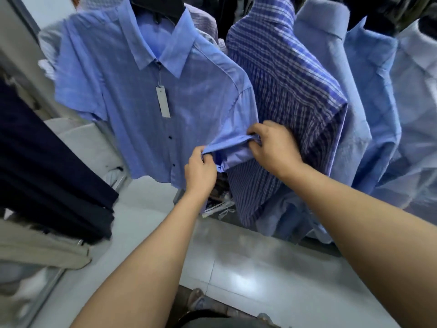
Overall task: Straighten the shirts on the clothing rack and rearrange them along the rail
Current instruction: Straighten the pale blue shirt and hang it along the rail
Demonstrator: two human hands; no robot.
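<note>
**Sleeve tug on the blue shirt: mind the hanger**

Row of shirts packed tight across the top, rail itself out of shot, so can't tell how much slack there is up there. Front and centre, the blue shirt [151, 102], short-sleeved, hangs on a dark hanger [157, 4] and tilts, bottom swung to the left. Right beside it, touching, is the plaid shirt [283, 114], then paler shirts [331, 91] stacked behind to the right.

Both hands are on the blue shirt's sleeve [234, 151]. Left hand [199, 172] has fingers curled, pinching the hem's near corner. Right hand [274, 147] is clamped on the far end of the hem, knuckles pressed vs. the plaid. Sleeve is pulled out taut between them.

Risks, big to small:
- Pull too hard sideways and the whole shirt could slide off one shoulder of the hanger, or the hanger could tip, bc the load is all on one side. Then it's down on the floor [236, 256].
- Right hand is so close to the plaid that it could snag that cloth and drag it along, crumpling what's next door.
- Uneven pull btwn the hands could leave a fresh crease in the hem rather than flattening it.
- The tag [163, 101] dangles loose on its string and could catch as the shirt swings.
- The buttons [170, 138] look done up; a sharp yank would strain the placket.
</note>
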